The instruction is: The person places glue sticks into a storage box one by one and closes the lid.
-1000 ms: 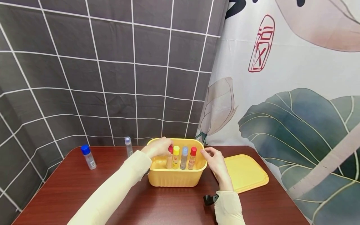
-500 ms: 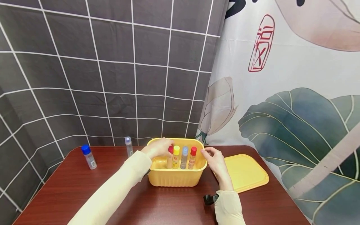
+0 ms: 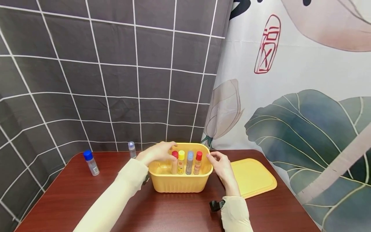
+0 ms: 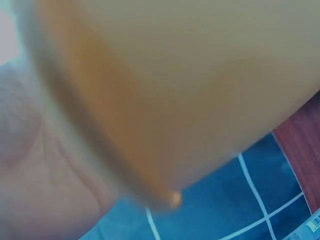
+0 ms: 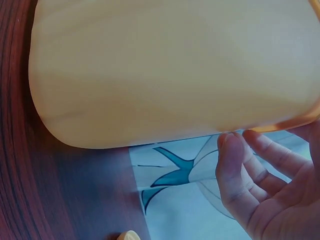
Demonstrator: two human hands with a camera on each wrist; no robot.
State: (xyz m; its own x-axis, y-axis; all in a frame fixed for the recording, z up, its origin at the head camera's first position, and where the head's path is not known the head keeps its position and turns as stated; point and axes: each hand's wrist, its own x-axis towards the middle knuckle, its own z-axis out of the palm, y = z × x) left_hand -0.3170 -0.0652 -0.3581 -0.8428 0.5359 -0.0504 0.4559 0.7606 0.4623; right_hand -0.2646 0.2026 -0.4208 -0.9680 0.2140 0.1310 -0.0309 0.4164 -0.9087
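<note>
A yellow plastic bin (image 3: 179, 183) stands on the table, with a row of small capped bottles upright inside. From left to right these are a red-capped bottle (image 3: 174, 162), a yellow-capped bottle (image 3: 181, 162), a light-blue-capped bottle (image 3: 189, 162) and another red-capped bottle (image 3: 198, 163). Over the bin's left rim reaches my left hand (image 3: 156, 152), fingers spread apart just left of the first red cap, holding nothing. My right hand (image 3: 222, 166) holds the bin's right rim by thumb and fingers. In the left wrist view the blurred bin wall (image 4: 200, 100) hides my fingertips.
Left on the table stands a blue-capped bottle (image 3: 91, 163). A clear bottle (image 3: 132, 149) with a pale cap is behind my left arm. The yellow lid (image 3: 252, 178) lies flat right of the bin. Curtains (image 3: 116, 80) hang along the table's back edge.
My left hand has let go of the left red-capped bottle and drawn slightly left, its fingers parting. The bottle stays standing in the bin. My right hand keeps its place.
</note>
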